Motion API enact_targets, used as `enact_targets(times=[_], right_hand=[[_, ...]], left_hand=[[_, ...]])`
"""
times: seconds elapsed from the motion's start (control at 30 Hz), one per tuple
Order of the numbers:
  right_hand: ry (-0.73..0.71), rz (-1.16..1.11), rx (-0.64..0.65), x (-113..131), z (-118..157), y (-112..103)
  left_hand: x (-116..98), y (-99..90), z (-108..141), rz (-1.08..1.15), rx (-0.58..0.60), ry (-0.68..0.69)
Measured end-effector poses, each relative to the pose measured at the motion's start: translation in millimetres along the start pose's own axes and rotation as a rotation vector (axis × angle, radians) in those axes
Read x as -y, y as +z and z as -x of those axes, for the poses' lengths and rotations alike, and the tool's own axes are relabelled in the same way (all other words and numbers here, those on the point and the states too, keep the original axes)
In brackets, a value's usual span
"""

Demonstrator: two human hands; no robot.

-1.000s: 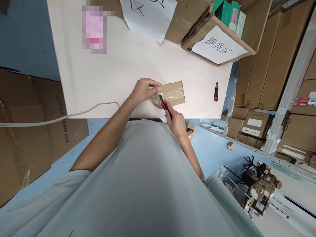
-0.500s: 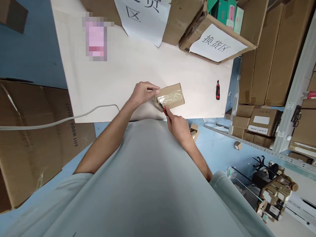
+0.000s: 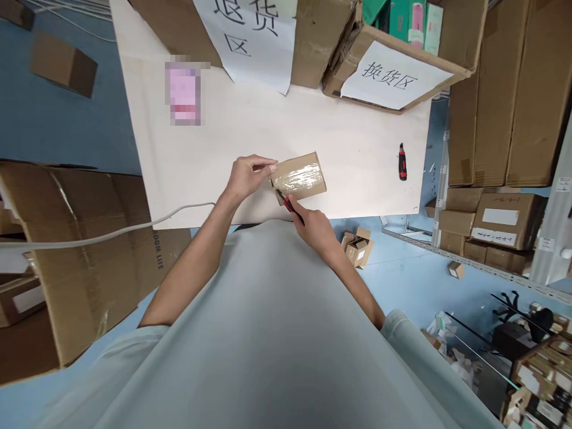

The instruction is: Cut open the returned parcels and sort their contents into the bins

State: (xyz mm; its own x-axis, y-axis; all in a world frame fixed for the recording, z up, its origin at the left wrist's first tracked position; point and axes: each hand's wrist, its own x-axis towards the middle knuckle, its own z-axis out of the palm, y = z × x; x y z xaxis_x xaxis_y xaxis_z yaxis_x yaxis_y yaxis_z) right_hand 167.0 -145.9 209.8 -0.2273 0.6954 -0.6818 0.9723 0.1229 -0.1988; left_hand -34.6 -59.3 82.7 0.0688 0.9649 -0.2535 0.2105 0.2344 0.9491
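A small cardboard box (image 3: 299, 174) with shiny clear tape across it lies near the front edge of the white table. My left hand (image 3: 248, 176) grips the box's left end between thumb and fingers. In my right hand (image 3: 316, 229) is a red and black box cutter (image 3: 288, 203), its tip against the lower left edge of the box. A second red and black box cutter (image 3: 403, 162) rests on the table to the right, apart from both hands.
At the back of the table (image 3: 357, 134) stand cardboard boxes with paper signs (image 3: 395, 76). A blurred pink item (image 3: 185, 92) lies at the back left. A white cable (image 3: 107, 235) crosses from the left. Shelves with cartons (image 3: 509, 220) stand right; an opened carton (image 3: 357, 246) sits on the floor.
The view has shifted a little, so most things sit elsewhere in the picture. Both hands still hold the box and the box cutter; the cutter remains at the box's left end.
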Motion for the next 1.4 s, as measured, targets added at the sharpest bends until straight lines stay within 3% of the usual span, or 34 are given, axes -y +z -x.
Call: enact_targets(times=[0.13, 0.3, 0.5, 0.7, 0.8, 0.9, 1.07, 1.23, 1.4], right_hand=[[-0.109, 0.058, -0.014, -28.2, -2.4, 12.2], [-0.229, 0.116, -0.009, -66.5, -17.4, 15.9], [-0.288, 0.091, -0.053, -79.2, -21.2, 25.7], [-0.147, -0.291, -0.31, -94.6, 7.5, 44.5], [0.013, -0.519, -0.43, -108.3, 12.7, 52.8], [0.114, -0.629, -0.46, -117.2, 10.7, 55.1], [0.125, -0.54, -0.464, -114.3, 6.4, 38.4], [0.158, -0.34, -0.403, -100.9, 3.8, 10.7], [0.291, -0.057, -0.265, -77.6, 3.7, -5.6]], left_hand=[[-4.2, -0.9, 5.1, -0.017, 0.008, -0.01], [-11.7, 13.1, 4.0, -0.062, 0.012, -0.008], [-14.4, 22.0, -3.5, -0.109, 0.032, -0.002], [-20.3, 22.4, 1.5, -0.291, -0.009, 0.053], [-36.3, 42.2, 7.5, -0.463, -0.045, 0.175], [-54.1, 73.2, 11.8, -0.556, 0.061, 0.312], [-58.7, 107.9, 10.8, -0.586, 0.207, 0.403], [-46.4, 109.3, 6.2, -0.573, 0.203, 0.42], [-45.8, 111.1, 3.5, -0.521, 0.216, 0.418]])
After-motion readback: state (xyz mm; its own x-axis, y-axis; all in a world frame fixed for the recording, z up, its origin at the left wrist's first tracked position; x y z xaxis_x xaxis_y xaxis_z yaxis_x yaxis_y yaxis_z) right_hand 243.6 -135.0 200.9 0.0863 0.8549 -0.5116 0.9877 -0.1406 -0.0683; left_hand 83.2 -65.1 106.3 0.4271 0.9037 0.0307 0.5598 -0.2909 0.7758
